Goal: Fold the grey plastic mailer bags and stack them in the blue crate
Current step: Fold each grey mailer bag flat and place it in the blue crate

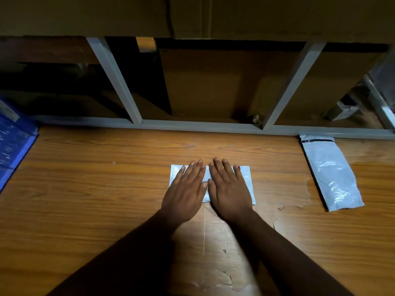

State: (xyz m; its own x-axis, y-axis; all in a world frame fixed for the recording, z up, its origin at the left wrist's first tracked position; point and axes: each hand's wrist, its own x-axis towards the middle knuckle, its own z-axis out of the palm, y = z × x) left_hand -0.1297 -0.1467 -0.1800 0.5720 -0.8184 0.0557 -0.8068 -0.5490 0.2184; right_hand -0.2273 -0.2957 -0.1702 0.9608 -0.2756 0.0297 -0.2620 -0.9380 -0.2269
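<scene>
A folded grey mailer bag point(246, 176) lies flat in the middle of the wooden table point(96, 189). My left hand point(187, 191) and my right hand point(227, 189) press down on it side by side, palms flat and fingers straight. The two hands cover most of the bag. At the right, a stack of unfolded grey mailer bags point(330, 173) lies on the table, apart from both hands. The blue crate point(12, 142) shows partly at the left edge.
A grey metal frame point(192, 124) runs along the table's back edge with cardboard boxes point(203, 82) behind it. The table's veneer is chipped and peeling point(224, 276) near me.
</scene>
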